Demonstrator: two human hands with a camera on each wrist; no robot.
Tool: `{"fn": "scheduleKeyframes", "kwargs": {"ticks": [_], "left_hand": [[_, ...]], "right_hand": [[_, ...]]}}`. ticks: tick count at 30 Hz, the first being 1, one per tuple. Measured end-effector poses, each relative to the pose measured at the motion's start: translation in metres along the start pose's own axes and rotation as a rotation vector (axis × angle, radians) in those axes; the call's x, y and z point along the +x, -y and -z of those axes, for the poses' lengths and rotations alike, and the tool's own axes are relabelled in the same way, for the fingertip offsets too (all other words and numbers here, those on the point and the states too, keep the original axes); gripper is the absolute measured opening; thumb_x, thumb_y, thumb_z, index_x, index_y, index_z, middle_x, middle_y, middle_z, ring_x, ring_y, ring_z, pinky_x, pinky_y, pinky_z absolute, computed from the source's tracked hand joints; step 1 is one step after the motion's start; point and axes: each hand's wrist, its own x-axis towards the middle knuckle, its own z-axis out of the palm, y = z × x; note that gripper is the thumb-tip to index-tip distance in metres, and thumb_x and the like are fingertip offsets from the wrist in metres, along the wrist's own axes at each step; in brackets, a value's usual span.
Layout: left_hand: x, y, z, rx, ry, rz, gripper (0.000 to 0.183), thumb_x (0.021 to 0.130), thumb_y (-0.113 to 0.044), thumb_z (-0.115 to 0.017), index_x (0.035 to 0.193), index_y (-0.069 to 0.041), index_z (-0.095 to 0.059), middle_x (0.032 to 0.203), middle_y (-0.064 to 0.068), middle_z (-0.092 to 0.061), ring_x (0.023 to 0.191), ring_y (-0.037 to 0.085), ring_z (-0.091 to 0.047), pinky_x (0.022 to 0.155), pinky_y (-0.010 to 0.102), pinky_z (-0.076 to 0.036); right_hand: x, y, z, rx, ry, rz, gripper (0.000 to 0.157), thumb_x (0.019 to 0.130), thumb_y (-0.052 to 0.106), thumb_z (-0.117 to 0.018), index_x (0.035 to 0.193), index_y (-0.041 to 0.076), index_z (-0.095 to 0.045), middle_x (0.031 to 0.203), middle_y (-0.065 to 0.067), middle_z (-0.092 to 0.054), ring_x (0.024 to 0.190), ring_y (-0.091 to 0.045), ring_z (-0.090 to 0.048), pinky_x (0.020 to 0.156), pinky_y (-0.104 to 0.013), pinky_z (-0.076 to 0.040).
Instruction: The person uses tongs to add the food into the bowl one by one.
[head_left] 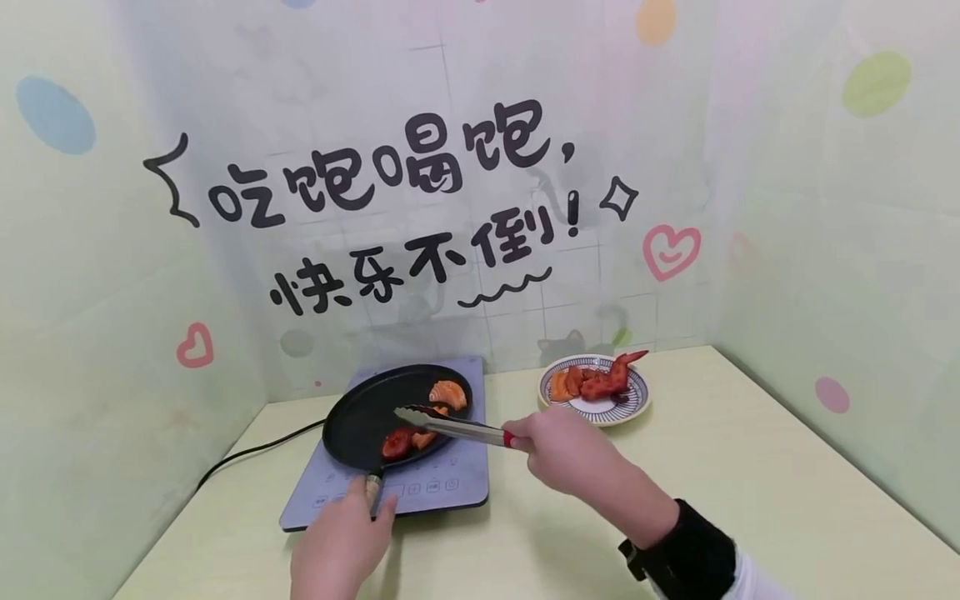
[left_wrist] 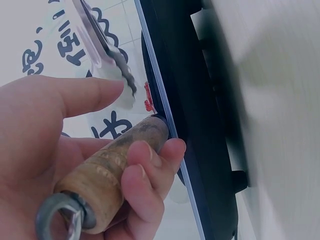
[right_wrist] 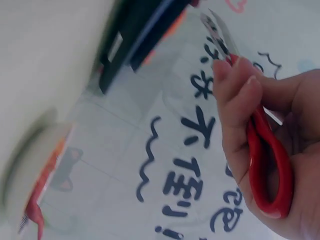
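Observation:
My left hand (head_left: 341,537) grips the wooden handle (left_wrist: 107,172) of a black frying pan (head_left: 360,412), its fingers curled under the wood in the left wrist view. In the pan's right part lie orange, salmon-like pieces (head_left: 448,394) and a red-brown piece (head_left: 397,444). My right hand (head_left: 566,450) holds metal tongs with red handles (right_wrist: 272,172), their scalloped tips reaching over the pan from the right. The tips overlap the food near the pan's middle in the head view; I cannot tell whether anything is between them.
Beneath the pan is a lilac induction cooker (head_left: 468,483), with a black cord (head_left: 258,447) running left. At the back right, a patterned plate (head_left: 639,407) bears a red chicken wing (head_left: 609,382) and orange pieces. Printed sheets (head_left: 450,333) enclose the pale table (head_left: 720,467).

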Motion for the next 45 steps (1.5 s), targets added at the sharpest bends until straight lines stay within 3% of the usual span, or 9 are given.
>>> {"fn": "scheduleKeyframes", "kwargs": {"ticks": [7,18,24,30,32,38,45], "left_hand": [[0.0,0.001,0.001,0.004,0.0,-0.006,0.072,0.095,-0.048,-0.053,0.14,0.006,-0.042,0.122,0.03,-0.058,0.102,0.049,-0.057,0.076,0.059,-0.049],[0.0,-0.001,0.0,-0.001,0.009,0.013,0.074,0.094,-0.049,-0.053,0.14,0.007,-0.041,0.125,0.03,-0.056,0.106,0.049,-0.054,0.078,0.06,-0.048],[-0.001,-0.002,0.001,-0.001,0.008,0.004,0.072,0.095,-0.048,-0.053,0.14,0.007,-0.042,0.126,0.029,-0.056,0.107,0.05,-0.054,0.079,0.06,-0.048],[-0.001,-0.001,0.001,-0.002,0.003,0.004,0.072,0.095,-0.047,-0.053,0.14,0.007,-0.042,0.127,0.029,-0.055,0.109,0.05,-0.052,0.079,0.061,-0.047],[0.0,-0.001,0.001,-0.002,0.007,0.006,0.072,0.095,-0.047,-0.053,0.14,0.007,-0.041,0.126,0.03,-0.055,0.108,0.05,-0.053,0.079,0.061,-0.047],[0.001,-0.001,-0.001,0.003,0.009,0.015,0.072,0.094,-0.048,-0.054,0.139,0.007,-0.042,0.124,0.03,-0.056,0.106,0.05,-0.054,0.078,0.06,-0.048],[0.002,-0.002,0.0,0.006,0.021,0.029,0.074,0.094,-0.049,-0.054,0.139,0.008,-0.041,0.124,0.031,-0.056,0.106,0.05,-0.054,0.078,0.06,-0.048]], "right_hand": [[-0.011,-0.002,0.027,-0.068,0.047,0.02,0.02,0.084,0.007,-0.065,0.084,0.026,-0.071,0.069,0.014,-0.058,0.061,-0.012,-0.049,0.048,-0.025,-0.037],[-0.011,0.004,0.016,-0.103,0.021,0.089,0.02,0.084,0.007,-0.065,0.076,0.026,-0.064,0.06,0.013,-0.052,0.054,-0.011,-0.043,0.045,-0.024,-0.031],[-0.011,-0.004,0.032,-0.03,0.024,-0.024,0.017,0.088,0.012,-0.065,0.093,0.026,-0.073,0.073,0.015,-0.059,0.061,-0.011,-0.048,0.046,-0.024,-0.035],[-0.02,-0.029,0.07,0.082,-0.105,-0.06,0.015,0.09,0.016,-0.066,0.102,0.023,-0.074,0.075,0.009,-0.062,0.058,-0.012,-0.047,0.05,-0.027,-0.039],[-0.026,-0.039,0.084,0.138,-0.107,-0.084,0.019,0.093,0.013,-0.062,0.108,0.019,-0.073,0.076,0.007,-0.063,0.057,-0.012,-0.046,0.05,-0.027,-0.039],[-0.046,-0.063,0.122,0.248,-0.064,-0.285,0.035,0.098,0.013,-0.053,0.131,0.003,-0.059,0.071,-0.004,-0.058,0.053,-0.016,-0.047,0.046,-0.026,-0.038],[-0.067,-0.09,0.147,0.279,-0.078,-0.389,0.04,0.101,0.019,-0.049,0.137,0.001,-0.05,0.076,-0.008,-0.058,0.053,-0.017,-0.048,0.047,-0.028,-0.038]]}}
